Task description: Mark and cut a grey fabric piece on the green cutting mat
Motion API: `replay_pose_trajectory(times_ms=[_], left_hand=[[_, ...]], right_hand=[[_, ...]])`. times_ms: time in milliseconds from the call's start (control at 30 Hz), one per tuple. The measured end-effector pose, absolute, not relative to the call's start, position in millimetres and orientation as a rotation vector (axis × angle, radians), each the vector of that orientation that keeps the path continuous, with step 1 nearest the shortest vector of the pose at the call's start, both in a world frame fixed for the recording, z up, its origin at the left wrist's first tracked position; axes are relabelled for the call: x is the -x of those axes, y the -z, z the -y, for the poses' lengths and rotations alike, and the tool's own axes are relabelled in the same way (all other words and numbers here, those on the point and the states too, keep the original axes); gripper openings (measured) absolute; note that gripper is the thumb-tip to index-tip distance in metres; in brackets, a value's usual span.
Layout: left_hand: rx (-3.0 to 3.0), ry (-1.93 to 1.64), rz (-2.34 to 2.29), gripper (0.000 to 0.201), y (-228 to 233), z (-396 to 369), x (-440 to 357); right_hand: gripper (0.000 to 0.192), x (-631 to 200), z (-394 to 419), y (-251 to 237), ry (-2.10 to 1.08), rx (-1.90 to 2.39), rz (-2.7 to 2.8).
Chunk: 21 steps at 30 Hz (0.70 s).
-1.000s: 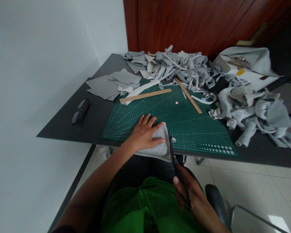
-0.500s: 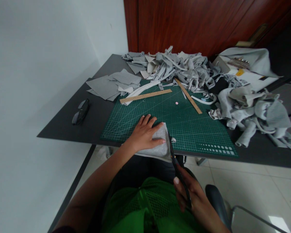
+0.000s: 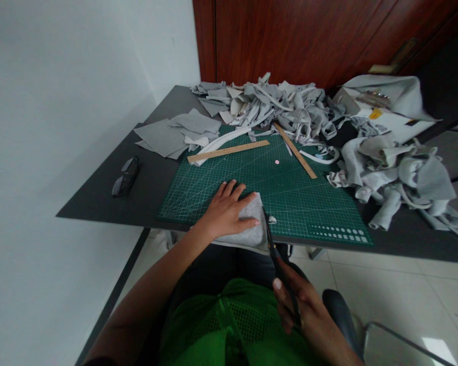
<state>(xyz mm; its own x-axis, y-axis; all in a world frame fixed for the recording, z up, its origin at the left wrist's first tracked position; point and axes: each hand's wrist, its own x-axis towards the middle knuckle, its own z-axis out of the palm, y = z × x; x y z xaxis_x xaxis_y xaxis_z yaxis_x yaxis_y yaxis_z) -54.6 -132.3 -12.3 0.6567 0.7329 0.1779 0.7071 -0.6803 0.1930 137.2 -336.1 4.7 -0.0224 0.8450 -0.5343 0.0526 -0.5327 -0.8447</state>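
Observation:
My left hand [image 3: 231, 211] lies flat with fingers spread on a piece of grey fabric [image 3: 248, 235] at the front edge of the green cutting mat [image 3: 198, 190]. Part of the fabric hangs over the table edge toward my lap. My right hand [image 3: 299, 300] is closed round the handles of black scissors [image 3: 275, 254]. Their blades run along the fabric's right edge and point away from me; how far apart they are is hard to see. Just right of the blades rests a small fabric scrap [image 3: 273, 220].
Two wooden rulers [image 3: 229, 151] [image 3: 295, 151] lie on the mat. Flat grey fabric sheets [image 3: 160, 136] and glasses [image 3: 125, 177] are on the left. Heaped grey scraps [image 3: 290, 109] fill the back, with another pile [image 3: 397, 173] at right near a white box [image 3: 385, 117].
The view has shifted very slightly. Both hands, the scissors and the fabric stay nearly in the same place.

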Motion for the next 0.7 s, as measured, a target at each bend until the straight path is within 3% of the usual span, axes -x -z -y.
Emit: replay_pose_trajectory(times_ms=[433, 700], left_hand=[[-2.775, -0.326, -1.221, 0.078, 8, 133, 55], [-2.767, -0.296, -1.198, 0.094, 1, 124, 53]], right_hand=[[0.091, -139, 340, 10, -1.629, 1.511, 0.692], [0.074, -141, 316, 4, -1.668, 1.431, 0.751]])
